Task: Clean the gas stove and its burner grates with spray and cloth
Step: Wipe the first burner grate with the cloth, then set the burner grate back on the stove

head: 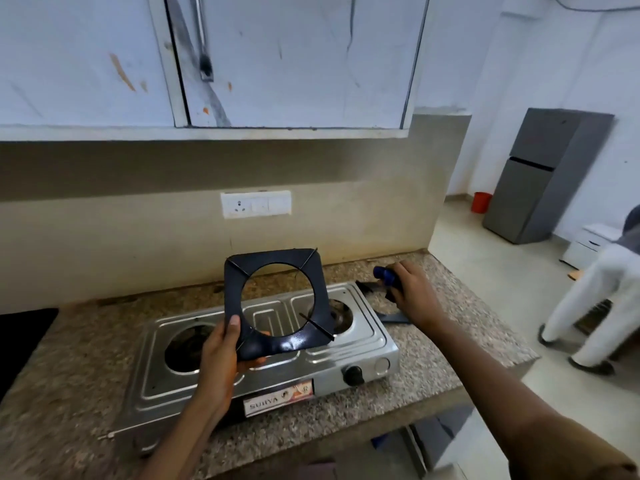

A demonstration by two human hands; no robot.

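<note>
Burner grate (277, 303), dark, square with a round opening, is gripped at its lower left corner by the left hand (221, 355), thumb on the front face, and held tilted up above the gas stove (263, 344); stove rests on the speckled counter (450, 327) beneath that hand, both burner wells uncovered; right hand (412, 292), beyond the stove's right end, is curled round a blue-topped object (386, 276), likely the spray, its body hidden by the fingers; second dark grate (381, 306) lies on the counter just beside and under this hand; cloth not discernible.
</note>
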